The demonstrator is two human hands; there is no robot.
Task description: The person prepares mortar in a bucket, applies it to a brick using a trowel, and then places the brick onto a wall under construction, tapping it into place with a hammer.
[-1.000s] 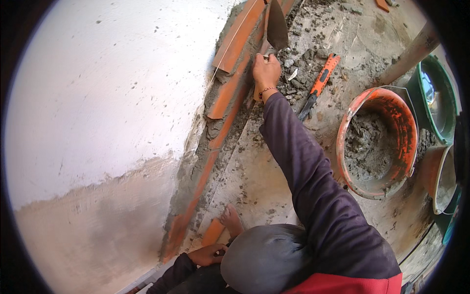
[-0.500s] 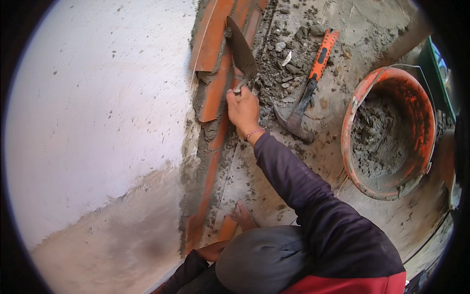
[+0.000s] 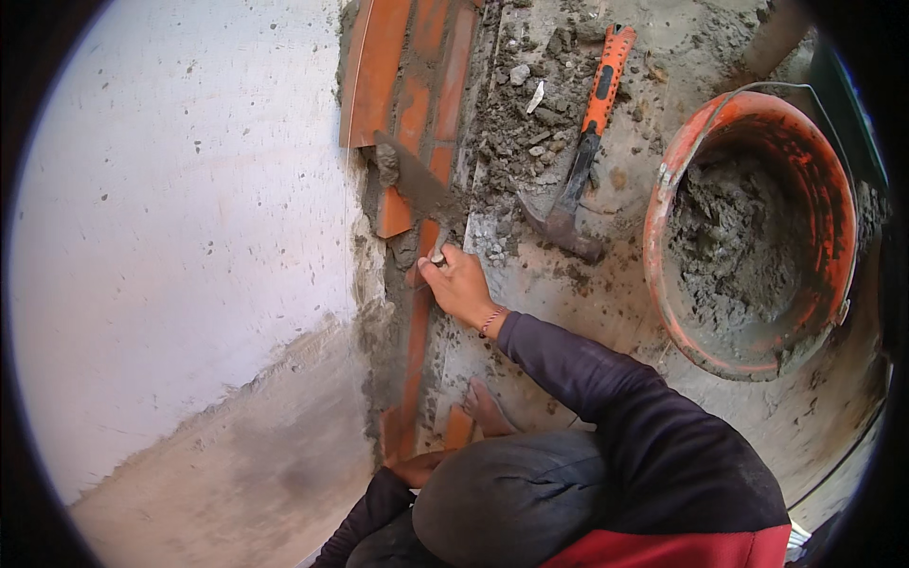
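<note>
My right hand point(image 3: 462, 289) is closed round the handle of a mortar-smeared trowel point(image 3: 417, 180). The trowel's blade lies over the stepped end of the orange brickwork point(image 3: 376, 76), with a lump of mortar point(image 3: 386, 163) at its tip edge. Below the blade, a brick point(image 3: 393, 213) pokes out beside the white wall. My left hand point(image 3: 417, 469) rests low by my knee, close to a brick piece point(image 3: 390, 434) at the near end of the brick row; its fingers are mostly hidden.
An orange bucket point(image 3: 653, 237) of wet mortar point(image 3: 729, 246) stands at the right. A claw hammer point(image 3: 587, 151) with an orange handle lies between it and the bricks, near mortar crumbs point(image 3: 530, 142). The plastered wall point(image 3: 208, 218) fills the left. My bare foot point(image 3: 485, 412) is beside another brick point(image 3: 459, 428).
My right hand has drawn the trowel nearer to me and to the left; its blade has turned toward the wall over the brick end. The view has shifted slightly.
</note>
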